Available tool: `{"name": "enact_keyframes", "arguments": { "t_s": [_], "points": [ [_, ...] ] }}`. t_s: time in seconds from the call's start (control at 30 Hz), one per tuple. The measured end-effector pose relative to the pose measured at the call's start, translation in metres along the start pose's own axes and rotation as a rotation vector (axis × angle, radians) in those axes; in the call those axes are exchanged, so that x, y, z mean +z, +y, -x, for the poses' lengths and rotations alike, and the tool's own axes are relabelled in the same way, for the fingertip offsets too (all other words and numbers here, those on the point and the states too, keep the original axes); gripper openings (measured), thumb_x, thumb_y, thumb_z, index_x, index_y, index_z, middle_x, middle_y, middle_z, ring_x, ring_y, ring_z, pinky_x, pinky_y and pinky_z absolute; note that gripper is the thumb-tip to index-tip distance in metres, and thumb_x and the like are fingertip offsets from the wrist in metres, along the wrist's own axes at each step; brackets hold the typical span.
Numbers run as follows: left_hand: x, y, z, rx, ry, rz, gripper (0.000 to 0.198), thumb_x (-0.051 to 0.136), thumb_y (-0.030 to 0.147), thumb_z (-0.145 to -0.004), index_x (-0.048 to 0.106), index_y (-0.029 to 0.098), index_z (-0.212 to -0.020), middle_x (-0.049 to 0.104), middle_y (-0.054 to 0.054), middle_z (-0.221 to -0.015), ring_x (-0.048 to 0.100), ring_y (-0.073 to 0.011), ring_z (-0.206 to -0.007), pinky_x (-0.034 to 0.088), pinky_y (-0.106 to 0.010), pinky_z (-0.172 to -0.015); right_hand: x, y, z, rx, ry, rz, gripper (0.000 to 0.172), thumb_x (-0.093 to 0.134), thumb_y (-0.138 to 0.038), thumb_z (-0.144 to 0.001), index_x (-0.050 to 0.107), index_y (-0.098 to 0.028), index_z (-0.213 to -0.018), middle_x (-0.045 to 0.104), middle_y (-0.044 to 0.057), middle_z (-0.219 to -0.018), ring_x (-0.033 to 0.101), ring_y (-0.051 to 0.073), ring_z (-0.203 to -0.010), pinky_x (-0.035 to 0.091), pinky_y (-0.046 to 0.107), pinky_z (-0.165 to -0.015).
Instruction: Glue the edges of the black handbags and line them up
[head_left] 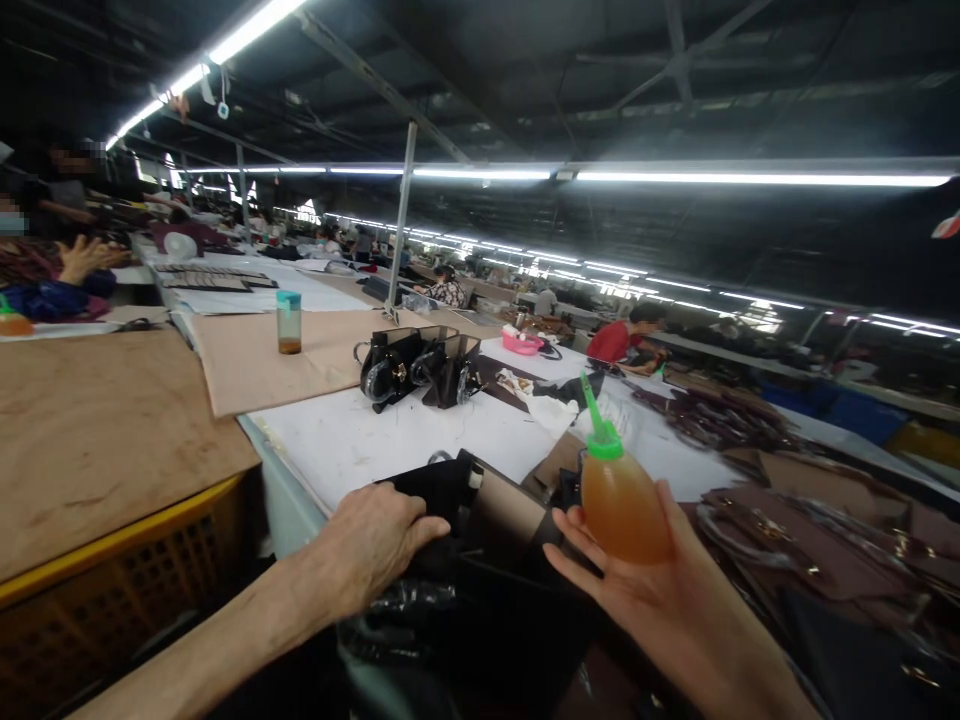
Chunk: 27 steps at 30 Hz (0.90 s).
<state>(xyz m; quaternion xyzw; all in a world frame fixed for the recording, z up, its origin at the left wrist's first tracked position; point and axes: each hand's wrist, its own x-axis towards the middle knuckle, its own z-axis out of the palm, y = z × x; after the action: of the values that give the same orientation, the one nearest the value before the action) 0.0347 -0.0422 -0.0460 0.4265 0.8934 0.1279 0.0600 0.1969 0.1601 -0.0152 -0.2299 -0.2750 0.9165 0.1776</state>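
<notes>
From my head, the camera faces forward and down, tilted so the post (402,215) slants, with my left hand (367,545) and right hand (645,592) close below and the view reaching over the white table (345,440) to far ceiling lights (484,174).

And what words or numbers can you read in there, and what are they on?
None: I can't read any word, label, brand or number here.
The amber bottle in the right hand: no lettering I can make out.
The red-and-white thing at the right edge: too blurred to tell.
</notes>
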Motion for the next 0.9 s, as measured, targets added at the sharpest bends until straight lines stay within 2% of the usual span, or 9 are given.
{"name": "enact_keyframes", "arguments": {
  "t_s": [0.1, 0.2, 0.27, 0.33, 0.4, 0.57, 0.7, 0.8, 0.9],
  "points": [
    [0.010, -0.007, -0.007, -0.192, -0.013, -0.026, 0.046, 0.030, 0.040, -0.090, 0.063, 0.017, -0.069, 0.066, -0.011, -0.077, 0.062, -0.0292, -0.078, 0.042, -0.037, -0.067, -0.003, 0.000, 0.001, 0.036, 0.046, -0.039, 0.037, 0.062, -0.050, -0.077, 0.069, -0.018, -0.095, 0.067, 0.013, -0.092, 0.046, 0.036, -0.115, 0.037, 0.060, -0.091],
    [0.029, -0.001, -0.019, -0.233, 0.014, 0.081, 0.031, 0.050, 0.046, -0.079, 0.061, 0.017, -0.081, 0.065, -0.010, -0.087, 0.060, -0.0282, -0.084, 0.043, -0.035, -0.070, -0.005, 0.002, 0.003, 0.078, 0.061, -0.075, 0.033, 0.061, -0.048, -0.079, 0.069, -0.019, -0.091, 0.067, 0.013, -0.090, 0.049, 0.034, -0.112, 0.037, 0.059, -0.092],
    [0.040, 0.006, -0.029, -0.282, 0.072, 0.138, 0.050, 0.065, 0.048, -0.064, 0.055, 0.015, -0.100, 0.060, -0.012, -0.102, 0.057, -0.0291, -0.092, 0.043, -0.034, -0.074, -0.004, 0.003, 0.006, 0.096, 0.068, -0.067, 0.034, 0.061, -0.050, -0.078, 0.070, -0.019, -0.090, 0.068, 0.012, -0.090, 0.050, 0.034, -0.111, 0.037, 0.059, -0.092],
    [0.049, 0.013, -0.041, -0.339, 0.111, 0.202, 0.072, 0.071, 0.049, -0.055, 0.046, 0.012, -0.111, 0.055, -0.015, -0.112, 0.055, -0.0301, -0.097, 0.043, -0.034, -0.077, -0.003, 0.004, 0.011, 0.109, 0.043, 0.006, 0.039, 0.059, -0.055, -0.077, 0.070, -0.019, -0.086, 0.068, 0.011, -0.084, 0.052, 0.033, -0.109, 0.038, 0.056, -0.093],
    [0.056, 0.015, -0.053, -0.365, 0.094, 0.285, 0.075, 0.070, 0.051, -0.054, 0.044, 0.011, -0.112, 0.055, -0.016, -0.110, 0.055, -0.0297, -0.097, 0.044, -0.033, -0.076, -0.001, 0.004, 0.018, 0.124, -0.001, 0.109, 0.041, 0.058, -0.059, -0.076, 0.070, -0.020, -0.082, 0.068, 0.010, -0.078, 0.054, 0.031, -0.107, 0.039, 0.053, -0.093],
    [0.069, 0.006, -0.079, -0.292, 0.057, 0.311, 0.056, 0.065, 0.054, -0.058, 0.051, 0.015, -0.096, 0.063, -0.012, -0.093, 0.058, -0.0302, -0.087, 0.043, -0.034, -0.069, 0.007, 0.002, 0.032, 0.155, -0.053, 0.261, 0.029, 0.063, -0.055, -0.073, 0.068, -0.027, -0.082, 0.068, 0.007, -0.084, 0.057, 0.028, -0.103, 0.042, 0.051, -0.090],
    [0.075, 0.005, -0.085, -0.185, 0.042, 0.335, 0.032, 0.057, 0.044, -0.068, 0.054, 0.017, -0.083, 0.063, -0.006, -0.083, 0.059, -0.0232, -0.078, 0.043, -0.029, -0.065, 0.005, 0.006, 0.030, 0.233, -0.102, 0.191, 0.040, 0.063, -0.060, -0.071, 0.068, -0.021, -0.079, 0.067, 0.009, -0.078, 0.059, 0.027, -0.097, 0.042, 0.046, -0.090],
    [0.080, 0.008, -0.078, -0.059, 0.049, 0.419, 0.021, 0.042, 0.033, -0.079, 0.052, 0.016, -0.087, 0.064, -0.004, -0.082, 0.059, -0.0189, -0.078, 0.045, -0.027, -0.069, -0.001, 0.011, 0.028, 0.210, -0.119, 0.092, 0.048, 0.058, -0.063, -0.073, 0.068, -0.017, -0.081, 0.066, 0.008, -0.073, 0.060, 0.025, -0.088, 0.040, 0.047, -0.091],
    [0.086, 0.003, -0.073, 0.034, 0.115, 0.640, 0.027, 0.033, 0.034, -0.084, 0.051, 0.017, -0.096, 0.065, -0.005, -0.092, 0.059, -0.0197, -0.090, 0.044, -0.029, -0.082, -0.006, 0.013, 0.026, 0.140, -0.141, 0.001, 0.051, 0.051, -0.060, -0.080, 0.066, -0.012, -0.088, 0.064, 0.009, -0.074, 0.059, 0.024, -0.086, 0.038, 0.049, -0.090]
  ]
}}
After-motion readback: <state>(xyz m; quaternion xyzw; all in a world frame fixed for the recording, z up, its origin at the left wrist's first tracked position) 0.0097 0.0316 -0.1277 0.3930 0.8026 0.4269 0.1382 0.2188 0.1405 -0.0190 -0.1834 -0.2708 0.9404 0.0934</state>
